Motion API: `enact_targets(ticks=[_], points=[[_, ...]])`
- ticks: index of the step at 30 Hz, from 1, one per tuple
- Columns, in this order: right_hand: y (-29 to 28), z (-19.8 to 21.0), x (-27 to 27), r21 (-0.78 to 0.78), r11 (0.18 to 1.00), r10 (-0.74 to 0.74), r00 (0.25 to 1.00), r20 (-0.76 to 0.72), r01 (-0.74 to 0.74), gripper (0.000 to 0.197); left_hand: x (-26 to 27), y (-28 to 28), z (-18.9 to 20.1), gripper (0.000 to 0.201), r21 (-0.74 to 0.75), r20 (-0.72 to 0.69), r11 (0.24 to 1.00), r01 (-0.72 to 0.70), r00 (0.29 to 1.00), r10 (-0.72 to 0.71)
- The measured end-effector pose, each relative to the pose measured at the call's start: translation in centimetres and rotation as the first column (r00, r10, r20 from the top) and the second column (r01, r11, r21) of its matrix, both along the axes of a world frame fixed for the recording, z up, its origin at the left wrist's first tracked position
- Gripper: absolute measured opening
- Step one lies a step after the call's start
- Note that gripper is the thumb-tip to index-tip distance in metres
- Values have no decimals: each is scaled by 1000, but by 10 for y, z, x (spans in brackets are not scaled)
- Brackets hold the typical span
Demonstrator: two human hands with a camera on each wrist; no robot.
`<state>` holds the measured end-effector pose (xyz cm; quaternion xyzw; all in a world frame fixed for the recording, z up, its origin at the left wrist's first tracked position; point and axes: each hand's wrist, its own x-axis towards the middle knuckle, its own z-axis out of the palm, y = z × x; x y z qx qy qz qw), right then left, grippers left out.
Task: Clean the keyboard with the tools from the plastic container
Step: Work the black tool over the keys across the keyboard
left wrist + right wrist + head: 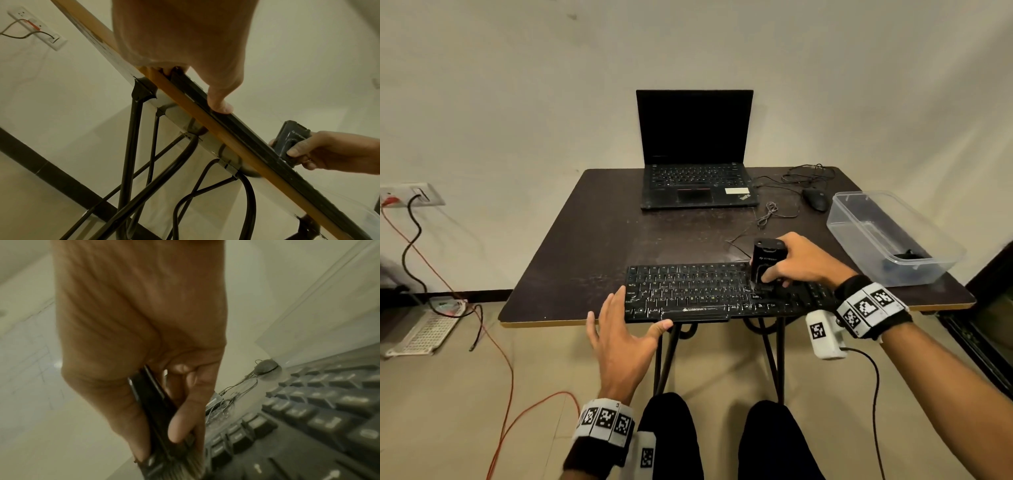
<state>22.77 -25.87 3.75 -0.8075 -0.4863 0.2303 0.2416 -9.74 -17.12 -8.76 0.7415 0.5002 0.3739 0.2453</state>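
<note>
Right, keyboard (719, 291) sits along the table's (592, 219) near edge, slightly overhanging, and my right hand (804, 260) has its fingers wrapped round the black brush tool (765, 262), bristles down on the keys at the right side. My left hand (625, 337) is flat and relaxed, thumb and fingertips braced against the keyboard's left corner, gripping nothing. Risk I see: push the brush too hard and the overhanging board could tip or slide off the edge. Plastic container (893, 236) waits off right, near the mouse (815, 199).
</note>
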Motion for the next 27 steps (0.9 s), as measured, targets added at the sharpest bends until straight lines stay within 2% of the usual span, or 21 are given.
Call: enact_targets(ticks=[3,6,10,14,18,22,25,27], points=[[-3,-2,0,47,998,-52,998,47,50,24,0,-1,1,108,-4,2,1000,3,1000,-3],[-4,-2,-1,1,1000,20,1000,1,-20,27,-1,0,1,108,-3,-1,1000,4,1000,-4],[-7,-2,2,58,997,-62,997,50,59,22,-1,1,-1,106,-7,-1,1000,-1,1000,1],[-9,-1,1,-3,999,41,999,3,-41,27,-1,2,-2,107,-5,-7,1000,1,1000,-1],[-13,-5,1,67,997,-31,998,57,27,22,-1,2,-1,107,-8,1,1000,-1,1000,1],[-15,-4,-1,-17,997,74,996,-42,-75,30,0,1,-1,108,9,-7,1000,-2,1000,2],[-15,-3,-3,42,999,11,999,30,-13,25,0,1,0,107,6,-2,1000,-9,1000,9],[-15,-5,-8,38,999,11,1000,19,-11,27,0,0,0,107,-1,-4,1000,-5,1000,5]])
